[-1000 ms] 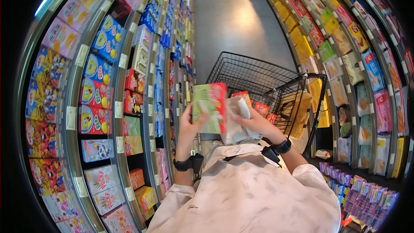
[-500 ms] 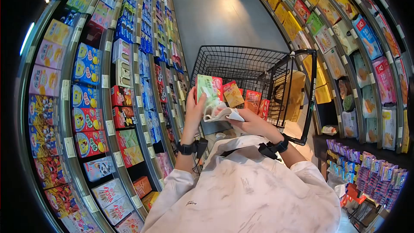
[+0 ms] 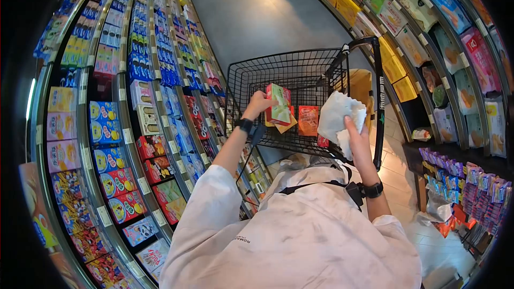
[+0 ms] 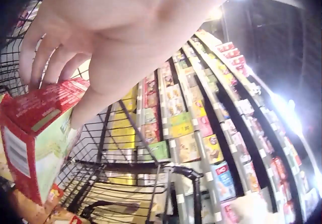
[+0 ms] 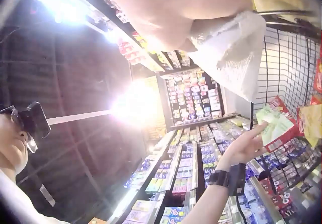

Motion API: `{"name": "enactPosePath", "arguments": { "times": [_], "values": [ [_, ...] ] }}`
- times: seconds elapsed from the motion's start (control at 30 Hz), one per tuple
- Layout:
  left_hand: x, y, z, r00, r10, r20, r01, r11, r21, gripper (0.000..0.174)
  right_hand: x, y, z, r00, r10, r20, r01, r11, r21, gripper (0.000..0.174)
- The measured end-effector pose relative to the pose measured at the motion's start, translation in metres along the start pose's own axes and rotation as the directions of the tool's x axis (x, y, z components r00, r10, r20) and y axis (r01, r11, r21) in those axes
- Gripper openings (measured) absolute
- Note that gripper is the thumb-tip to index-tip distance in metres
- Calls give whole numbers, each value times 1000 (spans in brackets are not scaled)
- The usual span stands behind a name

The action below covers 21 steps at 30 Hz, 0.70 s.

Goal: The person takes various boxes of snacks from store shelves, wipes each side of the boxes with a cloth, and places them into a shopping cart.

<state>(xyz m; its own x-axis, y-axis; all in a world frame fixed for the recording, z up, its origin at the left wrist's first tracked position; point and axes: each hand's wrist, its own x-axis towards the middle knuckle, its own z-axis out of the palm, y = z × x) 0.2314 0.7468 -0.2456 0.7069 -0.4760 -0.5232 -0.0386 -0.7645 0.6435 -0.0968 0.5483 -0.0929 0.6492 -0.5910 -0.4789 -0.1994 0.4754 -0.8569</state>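
My left hand (image 3: 259, 105) grips a green-and-red snack box (image 3: 280, 108) inside the black wire shopping cart (image 3: 243, 83). The left wrist view shows the fingers over the red side of this carton (image 4: 43, 101), with the thumb along its green face. Beneath it lies a yellow box (image 3: 288, 126), partly covered, and beside that a red-orange packet (image 3: 308, 120). To the right, my right hand (image 3: 361, 140) pinches a crumpled white paper sheet (image 3: 334, 118) near the cart's handle side. In the right wrist view the paper (image 5: 234, 58) hangs down from the fingers.
Shelves of boxed snacks (image 3: 110, 160) line the left, close to my left arm. More packaged goods (image 3: 409, 48) fill the right-hand shelves. The cart's black handle (image 3: 380, 101) runs beside my right hand. Small hanging packets (image 3: 476, 182) are at lower right.
My left hand has carried the green-and-red box forward, down into the cart. My right hand has moved right with the white paper, away from the box. The head view has turned.
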Motion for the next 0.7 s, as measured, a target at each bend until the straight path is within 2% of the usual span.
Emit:
{"name": "enactPosePath", "arguments": {
  "times": [0.07,0.1,0.13,0.2,0.27,0.33,0.4,0.43,0.47,0.53,0.57,0.6,0.67,0.7],
  "values": [
    [-16,47,15,980,-151,127,157,987,-40,40,-7,-8,-8,998,-26,-52,30,996,82,52],
    [-11,47,26,967,-137,214,167,978,-127,64,-9,-10,-12,999,-24,-45,28,996,88,53],
    [0,38,44,970,-176,169,193,977,-89,63,-13,-10,-16,998,-28,-61,34,995,93,53],
    [31,6,81,963,-209,170,225,971,-82,53,-19,-10,-19,992,-11,-123,20,997,74,54],
    [61,-39,116,967,-175,186,195,977,-91,47,-25,-8,-23,983,12,-182,9,994,110,53],
    [59,-32,126,969,-144,199,169,979,-115,41,-29,-5,-28,981,8,-194,18,991,133,53],
    [47,-16,123,921,-311,237,311,950,38,41,-30,-2,-32,977,23,-210,5,991,133,54],
    [23,15,113,926,-306,219,252,936,244,41,-27,3,-34,974,26,-226,10,987,159,55],
    [24,15,112,927,-306,217,257,939,228,41,-25,4,-34,971,30,-235,13,983,182,55],
    [26,0,109,984,-120,132,92,975,201,30,-23,-5,-28,978,30,-208,1,989,147,57],
    [28,-10,101,988,-22,155,-6,984,180,35,-21,-6,-24,979,34,-200,-12,994,110,57],
    [19,-16,95,990,-39,134,17,987,160,35,-19,-7,-19,982,38,-186,-25,997,73,57],
    [-12,-18,66,993,116,-5,-115,982,-149,33,-10,-6,-7,994,69,-87,-65,997,46,56],
    [-49,-1,42,997,75,18,-67,957,-282,34,-6,-6,3,997,57,-46,-55,998,34,54]
  ]
}}
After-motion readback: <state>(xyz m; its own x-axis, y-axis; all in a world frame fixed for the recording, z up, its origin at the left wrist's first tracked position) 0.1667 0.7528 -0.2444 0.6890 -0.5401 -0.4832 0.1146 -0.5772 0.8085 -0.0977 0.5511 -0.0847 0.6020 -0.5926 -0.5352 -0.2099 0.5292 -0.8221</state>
